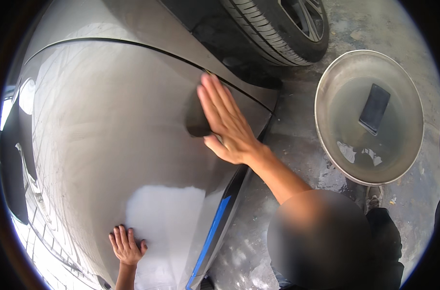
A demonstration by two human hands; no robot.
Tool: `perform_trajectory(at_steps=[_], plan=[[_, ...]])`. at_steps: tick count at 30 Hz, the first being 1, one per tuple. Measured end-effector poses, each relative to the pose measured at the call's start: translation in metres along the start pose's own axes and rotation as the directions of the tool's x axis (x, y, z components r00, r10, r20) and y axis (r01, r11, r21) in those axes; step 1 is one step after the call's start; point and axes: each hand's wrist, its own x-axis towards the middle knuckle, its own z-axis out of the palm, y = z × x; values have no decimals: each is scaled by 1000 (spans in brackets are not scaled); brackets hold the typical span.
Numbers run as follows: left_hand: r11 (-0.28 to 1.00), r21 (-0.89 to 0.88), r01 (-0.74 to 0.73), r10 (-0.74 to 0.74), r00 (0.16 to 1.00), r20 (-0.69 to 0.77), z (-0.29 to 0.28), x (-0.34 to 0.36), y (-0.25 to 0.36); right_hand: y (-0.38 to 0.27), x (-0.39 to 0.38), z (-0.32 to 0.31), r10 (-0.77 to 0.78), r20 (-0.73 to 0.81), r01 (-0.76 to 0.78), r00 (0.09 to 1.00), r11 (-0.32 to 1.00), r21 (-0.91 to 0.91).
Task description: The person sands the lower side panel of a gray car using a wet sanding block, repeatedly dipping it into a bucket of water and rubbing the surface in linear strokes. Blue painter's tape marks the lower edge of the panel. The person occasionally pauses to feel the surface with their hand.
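My right hand [225,118] reaches across a grey-brown car door panel [109,111]. Its fingers are stretched out, with the tips by the dark seam along the panel's far edge. A dark patch, perhaps a reflection, shows beside the palm; whether the palm touches the panel I cannot tell. Lower down, my left hand [126,247] lies flat on the panel, fingers spread, at the left edge of a whitish, matte patch [164,212]. Neither hand visibly holds anything, though the right palm's underside is hidden.
Right of the car, a round metal basin [321,130] of cloudy water stands on the stained concrete floor [297,130], with a dark rectangular block [374,108] in it. A car wheel [297,29] is beyond. Blue tape [210,237] runs along the panel's lower edge. A blurred area covers the lower right.
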Motion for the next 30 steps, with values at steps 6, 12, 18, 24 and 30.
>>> perform_trajectory(at_steps=[6,12,18,24,30], plan=[[1000,8,-1,2,1000,-18,-4,10,-2,-27,-11,23,174,-82,-174,981,985,3],[1000,3,-5,5,1000,-8,-3,8,1,-41,19,25,42,-21,-43,999,998,-54],[1000,15,0,0,1000,-3,-5,11,-1,-10,-60,38,274,-210,-273,938,961,33],[1000,19,5,-4,1000,-15,-3,10,2,-30,15,19,27,-66,-29,997,999,-30],[1000,22,10,-10,1000,-29,-6,17,2,6,-59,4,227,-88,-230,970,973,-28]])
